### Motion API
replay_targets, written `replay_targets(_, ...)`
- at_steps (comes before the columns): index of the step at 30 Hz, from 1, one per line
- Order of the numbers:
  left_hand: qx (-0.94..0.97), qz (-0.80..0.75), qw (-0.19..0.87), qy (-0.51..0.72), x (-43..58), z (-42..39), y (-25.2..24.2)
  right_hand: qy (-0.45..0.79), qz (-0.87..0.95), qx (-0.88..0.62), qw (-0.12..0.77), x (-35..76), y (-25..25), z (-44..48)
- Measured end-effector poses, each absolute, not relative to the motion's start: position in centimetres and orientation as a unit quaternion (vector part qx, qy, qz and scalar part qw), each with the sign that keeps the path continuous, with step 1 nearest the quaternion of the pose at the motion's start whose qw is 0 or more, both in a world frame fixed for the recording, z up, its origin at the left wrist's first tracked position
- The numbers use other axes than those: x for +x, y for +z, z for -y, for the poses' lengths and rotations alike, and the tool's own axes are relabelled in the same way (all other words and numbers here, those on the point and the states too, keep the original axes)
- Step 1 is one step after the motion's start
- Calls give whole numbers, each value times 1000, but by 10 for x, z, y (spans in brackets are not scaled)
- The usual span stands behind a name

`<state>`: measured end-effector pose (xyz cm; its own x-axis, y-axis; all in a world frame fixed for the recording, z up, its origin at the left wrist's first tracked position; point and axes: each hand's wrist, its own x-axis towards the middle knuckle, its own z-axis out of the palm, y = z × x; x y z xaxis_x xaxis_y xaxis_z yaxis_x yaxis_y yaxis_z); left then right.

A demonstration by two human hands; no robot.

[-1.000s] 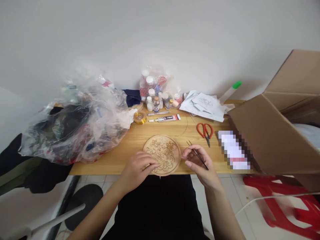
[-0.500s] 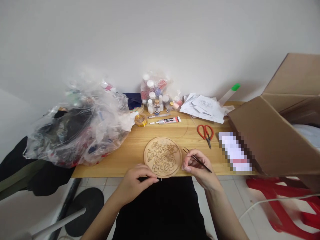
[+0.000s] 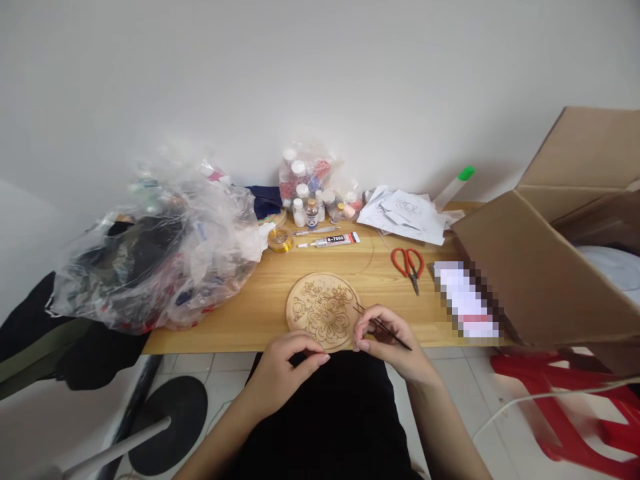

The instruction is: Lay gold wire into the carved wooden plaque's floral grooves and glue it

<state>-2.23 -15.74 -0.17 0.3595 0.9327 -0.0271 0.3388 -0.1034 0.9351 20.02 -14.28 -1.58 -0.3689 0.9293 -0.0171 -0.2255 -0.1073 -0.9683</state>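
Along the near edge of a pale wooden table (image 3: pixel 255 310), a round, flat, light-wood disc with a gold-lined floral pattern (image 3: pixel 323 313) lies between the hands. Left hand (image 3: pixel 297 363) at the near rim, thumb and forefinger tips close together; cannot tell whether they pinch anything. Right hand (image 3: pixel 390 337) just beside the right rim, thumb and fingers curled in, holding slim black tweezers (image 3: pixel 393 334): long axis slanting, points toward the disc, contact unclear. Neither hand is clearly nearer.
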Motion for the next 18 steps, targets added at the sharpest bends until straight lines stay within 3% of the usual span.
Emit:
replay_targets(7, 673, -457, 483, 324, -22, 156, -1, 668, 455, -371, 458, 200, -19, 145)
replay_targets(11, 623, -430, 504, 416, -13, 153, -1, 675, 402, -370, 496, 193, -16, 142)
replay_targets(14, 496, -408, 591, 488, 1, 146, 2, 675, 321, -357, 560, 182, -10, 141)
replay_targets(18, 294, -401, 681, 538, 17, 134, 7, 701, 284, -346, 555, 170, -1, 143)
